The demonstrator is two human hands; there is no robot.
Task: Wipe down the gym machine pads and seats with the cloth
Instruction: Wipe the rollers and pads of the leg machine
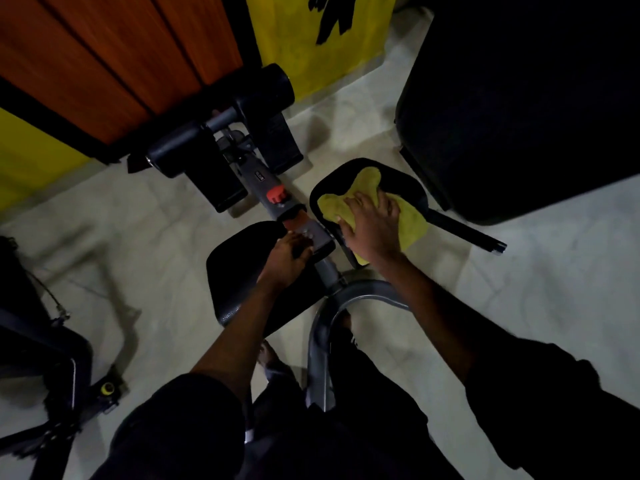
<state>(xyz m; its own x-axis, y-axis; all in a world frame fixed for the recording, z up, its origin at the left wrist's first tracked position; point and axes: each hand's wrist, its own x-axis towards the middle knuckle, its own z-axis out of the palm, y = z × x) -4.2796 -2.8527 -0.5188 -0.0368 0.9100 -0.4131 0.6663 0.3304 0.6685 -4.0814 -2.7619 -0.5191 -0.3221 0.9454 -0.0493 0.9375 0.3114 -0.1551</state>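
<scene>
Nearest: dark sleeves and both forearms reach down over the curved grey frame tube (320,327), so the person is leaning in over the machine from its near end. Left hand (287,254) is on the centre bracket (317,239) between the two pads, fingers curled over its edge with nothing else in them. That reads as bracing for balance while the other arm works, though the light is dim and the grip is not crisp. Left seat pad (239,278) sits bare just under that wrist, with no cloth on it. Right hand (370,221) lies flat and spread, palm down, pressing the yellow cloth (414,221) onto the right seat pad (329,188). It is not pinching the cloth; flat pressure suits a wiping stroke. The cloth is bunched, with one lobe toward the pad's far edge and one corner hanging over the near edge. Likely step: mid-wipe on the right pad, left pad's turn unclear. Further out, a red adjuster knob (276,195) sits on the centre beam. Beyond it are black footplates (221,183) and foam rollers (272,86), which are padded and probably still to wipe. Farthest is the wood-and-yellow wall (104,64).
</scene>
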